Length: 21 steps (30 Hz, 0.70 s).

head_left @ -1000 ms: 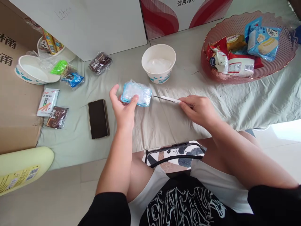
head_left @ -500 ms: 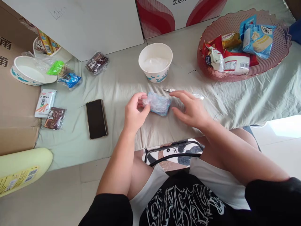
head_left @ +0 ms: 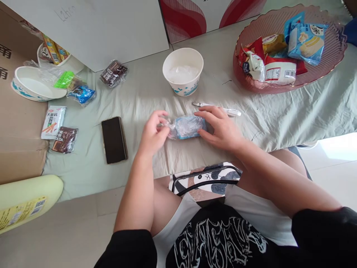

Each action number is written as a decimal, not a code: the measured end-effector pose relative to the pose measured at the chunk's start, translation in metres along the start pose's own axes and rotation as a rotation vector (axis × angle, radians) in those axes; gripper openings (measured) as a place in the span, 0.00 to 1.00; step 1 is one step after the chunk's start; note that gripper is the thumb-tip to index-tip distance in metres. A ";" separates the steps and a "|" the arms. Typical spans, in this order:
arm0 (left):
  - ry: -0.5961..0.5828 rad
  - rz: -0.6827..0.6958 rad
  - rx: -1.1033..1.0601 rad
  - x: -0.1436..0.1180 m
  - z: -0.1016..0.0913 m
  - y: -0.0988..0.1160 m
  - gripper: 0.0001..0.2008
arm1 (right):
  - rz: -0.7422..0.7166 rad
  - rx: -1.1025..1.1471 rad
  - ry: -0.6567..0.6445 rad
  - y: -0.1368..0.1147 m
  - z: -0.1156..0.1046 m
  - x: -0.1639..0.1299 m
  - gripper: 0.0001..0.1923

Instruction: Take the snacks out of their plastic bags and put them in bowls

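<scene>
Packet point(head_left: 186, 126), blue in clear wrap, sits on the cloth point(head_left: 156, 93) just below the bowl point(head_left: 183, 70), held between my hands. My left hand point(head_left: 153, 132) pinches its wrap end, fingers curled closed. My right hand point(head_left: 221, 126) grips the other end, probably lightly, the cutter point(head_left: 220, 108) just behind it.

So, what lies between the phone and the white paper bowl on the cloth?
In the head view, only bare cloth lies between the phone and the white paper bowl.
</scene>
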State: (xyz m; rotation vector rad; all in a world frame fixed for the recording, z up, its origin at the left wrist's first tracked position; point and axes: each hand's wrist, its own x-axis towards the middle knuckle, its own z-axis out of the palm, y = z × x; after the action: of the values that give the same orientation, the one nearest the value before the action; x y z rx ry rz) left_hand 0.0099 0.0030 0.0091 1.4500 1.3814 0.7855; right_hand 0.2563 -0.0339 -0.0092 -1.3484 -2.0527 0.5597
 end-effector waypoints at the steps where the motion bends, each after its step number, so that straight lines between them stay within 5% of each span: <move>1: -0.119 0.017 0.049 -0.003 0.001 0.002 0.17 | -0.025 -0.009 -0.006 -0.001 0.003 0.001 0.23; 4: -0.311 0.063 0.145 -0.009 0.006 0.008 0.15 | -0.046 0.003 -0.027 -0.001 0.008 0.003 0.24; 12: 0.128 0.107 0.009 0.002 -0.001 0.003 0.06 | 0.006 0.180 0.120 0.007 -0.004 0.001 0.06; 17: 0.385 0.004 0.066 0.006 -0.012 -0.006 0.02 | 0.231 0.308 0.378 0.024 -0.010 -0.001 0.06; 21: 0.277 0.225 0.334 0.000 -0.013 -0.007 0.08 | 0.193 0.249 0.462 0.020 -0.017 -0.003 0.16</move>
State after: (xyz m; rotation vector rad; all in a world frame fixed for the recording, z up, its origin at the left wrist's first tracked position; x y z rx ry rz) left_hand -0.0044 0.0054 0.0071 1.8329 1.6350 0.9599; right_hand 0.2824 -0.0280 -0.0105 -1.3801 -1.4455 0.5083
